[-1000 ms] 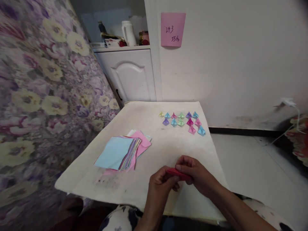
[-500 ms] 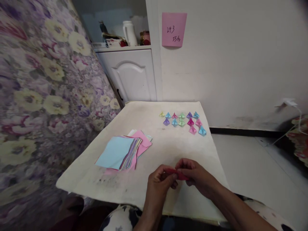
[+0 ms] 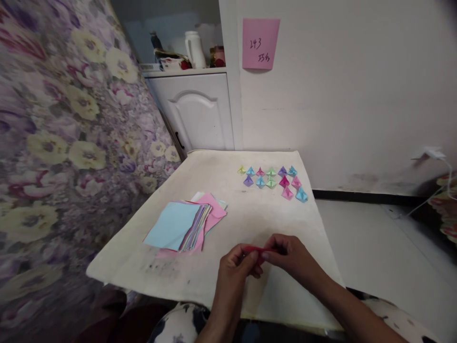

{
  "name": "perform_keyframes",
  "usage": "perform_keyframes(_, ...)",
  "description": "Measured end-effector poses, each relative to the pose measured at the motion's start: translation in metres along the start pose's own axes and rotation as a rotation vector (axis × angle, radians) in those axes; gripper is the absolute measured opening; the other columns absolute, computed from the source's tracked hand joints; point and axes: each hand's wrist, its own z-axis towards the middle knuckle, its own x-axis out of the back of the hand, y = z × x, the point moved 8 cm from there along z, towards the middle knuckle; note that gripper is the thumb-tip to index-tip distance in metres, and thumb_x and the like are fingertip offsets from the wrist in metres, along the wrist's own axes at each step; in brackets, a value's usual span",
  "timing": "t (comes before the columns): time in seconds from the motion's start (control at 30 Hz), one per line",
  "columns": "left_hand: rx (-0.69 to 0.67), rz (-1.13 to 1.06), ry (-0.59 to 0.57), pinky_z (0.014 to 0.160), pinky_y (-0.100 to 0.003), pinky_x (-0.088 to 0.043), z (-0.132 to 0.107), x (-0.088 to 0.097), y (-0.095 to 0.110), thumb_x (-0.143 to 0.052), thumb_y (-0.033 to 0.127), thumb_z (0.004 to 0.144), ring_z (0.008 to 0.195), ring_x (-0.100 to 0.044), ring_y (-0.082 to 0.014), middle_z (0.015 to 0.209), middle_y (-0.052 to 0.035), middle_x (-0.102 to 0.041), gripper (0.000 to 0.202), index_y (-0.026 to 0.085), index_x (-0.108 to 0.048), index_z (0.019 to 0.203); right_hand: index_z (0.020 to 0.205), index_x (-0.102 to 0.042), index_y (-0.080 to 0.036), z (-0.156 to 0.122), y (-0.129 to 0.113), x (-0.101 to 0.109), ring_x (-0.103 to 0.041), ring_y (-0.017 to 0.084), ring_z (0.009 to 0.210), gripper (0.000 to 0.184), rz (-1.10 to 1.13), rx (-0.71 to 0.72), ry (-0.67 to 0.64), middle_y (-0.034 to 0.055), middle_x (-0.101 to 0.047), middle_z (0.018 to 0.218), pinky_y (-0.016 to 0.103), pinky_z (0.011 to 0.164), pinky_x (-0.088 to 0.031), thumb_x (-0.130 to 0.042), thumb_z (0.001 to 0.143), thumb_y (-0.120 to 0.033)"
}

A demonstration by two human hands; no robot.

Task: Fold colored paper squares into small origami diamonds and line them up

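Between left hand [image 3: 235, 265] and right hand [image 3: 291, 258] — red paper [image 3: 259, 250] — pinched in each grip.

Red paper [image 3: 257, 248] near, on cream worktop [image 3: 200, 171] with dark specks near left; paper stack [image 3: 173, 225] pale blue on top, pink beneath; folded shapes [image 3: 271, 183] far right yellow, blue, purple, green, pink; left, purple-and-cream floral covering [image 3: 85, 119]; far cabinet door [image 3: 200, 119] white.
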Motion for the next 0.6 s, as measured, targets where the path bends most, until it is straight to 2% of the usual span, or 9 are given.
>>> perform_keyframes(0.33, -0.025, 0.014, 0.019, 0.05, -0.02, -0.041, -0.002, 0.0, 0.002, -0.068, 0.028, 0.073, 0.048, -0.052, -0.0096, 0.052, 0.0012, -0.062, 0.015, 0.014, -0.063, 0.073, 0.065, -0.059, -0.017, 0.0, -0.001, -0.002, -0.048, 0.012, 0.056, 0.01, 0.013, 0.014, 0.026, -0.001, -0.059, 0.059, 0.023, 0.052, -0.035, -0.065, 0.071, -0.022)
perform_keyframes(0.47, -0.045, -0.002, -0.001, 0.052, -0.021, -0.042, -0.002, -0.001, 0.004, -0.063, 0.03, 0.077, 0.051, -0.053, -0.0102, 0.054, 0.0005, -0.062, 0.016, 0.014, -0.063, 0.074, 0.064, -0.057, -0.017, -0.001, -0.006, -0.001, -0.045, 0.011, 0.054, 0.011, 0.005, 0.034, 0.038, -0.0021, -0.056, 0.056, 0.022, 0.05, -0.032, -0.064, 0.071, -0.022)
perform_keyframes(0.6, -0.053, 0.066, 0.013, 0.053, -0.022, -0.042, -0.002, 0.0, 0.007, -0.064, 0.031, 0.075, 0.051, -0.053, -0.0117, 0.053, -0.0001, -0.061, 0.018, 0.014, -0.063, 0.073, 0.065, -0.058, -0.017, -0.003, -0.01, 0.002, -0.041, 0.01, 0.053, 0.009, -0.087, 0.036, 0.066, -0.0032, -0.051, 0.054, 0.022, 0.049, -0.031, -0.064, 0.07, -0.022)
